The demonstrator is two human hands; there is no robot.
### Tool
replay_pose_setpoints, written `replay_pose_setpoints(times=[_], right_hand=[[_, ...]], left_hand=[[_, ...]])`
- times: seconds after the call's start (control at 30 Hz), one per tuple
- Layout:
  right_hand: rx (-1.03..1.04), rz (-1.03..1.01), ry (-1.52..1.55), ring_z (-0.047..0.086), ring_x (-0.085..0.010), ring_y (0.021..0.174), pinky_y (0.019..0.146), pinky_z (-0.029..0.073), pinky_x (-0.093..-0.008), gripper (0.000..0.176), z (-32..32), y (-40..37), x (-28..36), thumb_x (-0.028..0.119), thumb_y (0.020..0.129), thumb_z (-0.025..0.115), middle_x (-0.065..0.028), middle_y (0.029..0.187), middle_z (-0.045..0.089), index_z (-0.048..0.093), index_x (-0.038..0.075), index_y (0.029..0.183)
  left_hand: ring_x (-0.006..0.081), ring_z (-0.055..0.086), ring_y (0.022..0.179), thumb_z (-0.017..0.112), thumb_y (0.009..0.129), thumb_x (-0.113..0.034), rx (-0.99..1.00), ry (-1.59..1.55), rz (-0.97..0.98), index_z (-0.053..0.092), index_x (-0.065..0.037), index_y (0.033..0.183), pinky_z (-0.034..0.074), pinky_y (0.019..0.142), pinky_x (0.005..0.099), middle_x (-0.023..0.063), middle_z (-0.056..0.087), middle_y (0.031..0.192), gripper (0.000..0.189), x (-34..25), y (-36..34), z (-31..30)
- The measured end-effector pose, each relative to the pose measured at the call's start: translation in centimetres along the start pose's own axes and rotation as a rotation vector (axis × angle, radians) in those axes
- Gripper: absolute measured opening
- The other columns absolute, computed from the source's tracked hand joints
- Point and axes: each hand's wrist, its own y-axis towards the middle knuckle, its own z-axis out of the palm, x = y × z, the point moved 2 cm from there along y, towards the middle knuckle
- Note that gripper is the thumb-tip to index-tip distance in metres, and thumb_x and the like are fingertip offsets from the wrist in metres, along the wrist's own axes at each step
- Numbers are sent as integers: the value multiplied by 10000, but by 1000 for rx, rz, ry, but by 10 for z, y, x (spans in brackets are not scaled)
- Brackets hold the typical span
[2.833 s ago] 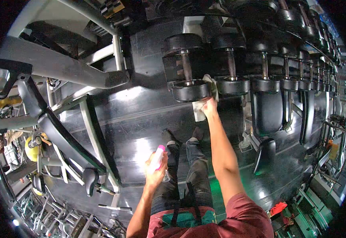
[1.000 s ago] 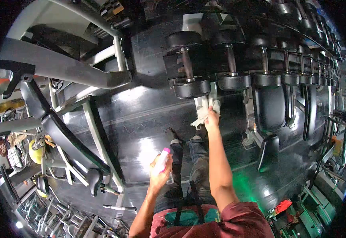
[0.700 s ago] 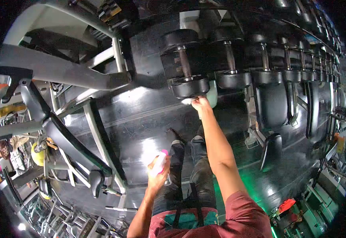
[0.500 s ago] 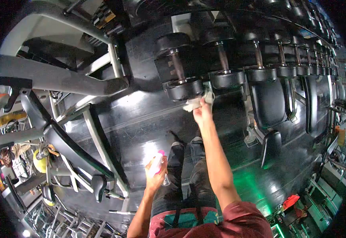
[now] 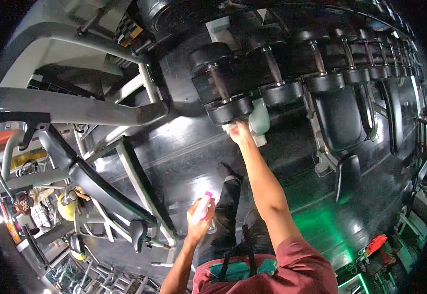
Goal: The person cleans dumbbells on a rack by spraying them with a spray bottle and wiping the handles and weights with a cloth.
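My left hand (image 5: 200,220) is wrapped round a white spray bottle (image 5: 202,207) with a pink top, held low above the floor. Further forward, my right hand (image 5: 238,131) grips a pale cloth (image 5: 231,128) at the near end of a large black dumbbell (image 5: 230,110). That dumbbell rests on a rack at the left end of a row, its metal handle showing. Beside it lies another dumbbell (image 5: 282,93).
Padded black benches (image 5: 338,117) stand below the rack on the right. A grey-framed machine (image 5: 76,105) with a long black pad (image 5: 108,183) fills the left side. A red item (image 5: 376,243) lies at lower right.
My right hand and the cloth have moved slightly left, against the dumbbell's near end. The bottle in my left hand has shifted a little right and down. The view has shifted too.
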Motion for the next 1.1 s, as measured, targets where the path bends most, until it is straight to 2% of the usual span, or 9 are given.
replay_pose_setpoints(times=[0.07, 0.17, 0.37, 0.47, 0.53, 0.67, 0.77, 0.97, 1.1], right_hand=[[-83, -3, 55, 603, -196, 856, 718, 506, -354, 148, 29, -25, -1, 187, 923, 506, -49, 923, 613, 532, 97, 1037], [-74, -30, 59, 598, -188, 867, 753, 496, -351, 150, 51, -96, 4, 188, 916, 522, -45, 929, 614, 538, 97, 1035], [340, 14, 74, 570, -230, 1007, 892, 455, -444, 362, 10, -159, -6, 222, 928, 498, -67, 1109, 585, 439, 111, 1268], [-63, -246, 99, 607, -236, 911, 864, 479, -411, 391, 0, -137, 2, 223, 927, 501, -45, 1041, 612, 396, 135, 1293], [16, -236, 49, 612, -213, 859, 799, 509, -393, 294, -30, -77, -1, 218, 925, 502, -30, 982, 620, 458, 125, 1201], [239, -154, 190, 608, -193, 684, 553, 500, -306, 174, 13, -31, -28, 248, 892, 543, -54, 846, 615, 554, 95, 974], [-129, -49, 449, 619, -199, 817, 675, 534, -327, 177, 36, -19, -51, 143, 860, 529, -70, 938, 631, 549, 74, 1021], [120, 344, 675, 652, -226, 755, 640, 573, -322, 150, 54, -85, -56, 34, 883, 460, -106, 892, 658, 593, 19, 953], [308, 262, 499, 627, -232, 907, 754, 553, -342, 209, 55, -142, -5, 59, 895, 465, -123, 1045, 624, 569, 22, 1072]], left_hand=[[95, 553, 570, 597, 802, -2, -7, 243, 218, 605, 17, 894, 437, 508, 243, 44, 572, 693, 94, -10, -2, -1], [108, 539, 572, 595, 797, 5, 15, 104, 201, 603, 20, 879, 429, 518, 252, 45, 568, 691, 83, -9, -2, 4], [107, 524, 589, 577, 803, 10, 68, -46, 141, 608, -2, 860, 421, 539, 255, 35, 571, 692, 66, -24, -2, 16], [107, 515, 580, 581, 801, 5, 59, -32, 167, 609, -3, 852, 416, 536, 249, 38, 567, 685, 59, -36, -5, 12], [110, 516, 574, 586, 801, 0, 29, -12, 218, 609, -4, 847, 416, 532, 251, 41, 564, 676, 52, -26, -9, 10], [125, 529, 561, 601, 799, -16, -6, 142, 230, 610, -8, 841, 421, 526, 262, 59, 558, 652, 44, -17, -22, -9], [133, 532, 558, 606, 801, -30, -27, 38, 145, 610, -2, 844, 423, 525, 265, 64, 548, 643, 52, -8, -33, -16], [89, 528, 577, 612, 813, -52, -54, -49, 68, 615, 4, 877, 429, 515, 255, 29, 563, 668, 85, -13, -44, -18], [87, 531, 572, 609, 818, -62, -53, -16, 176, 608, -7, 883, 427, 508, 247, 21, 556, 659, 86, -37, -49, -17]])
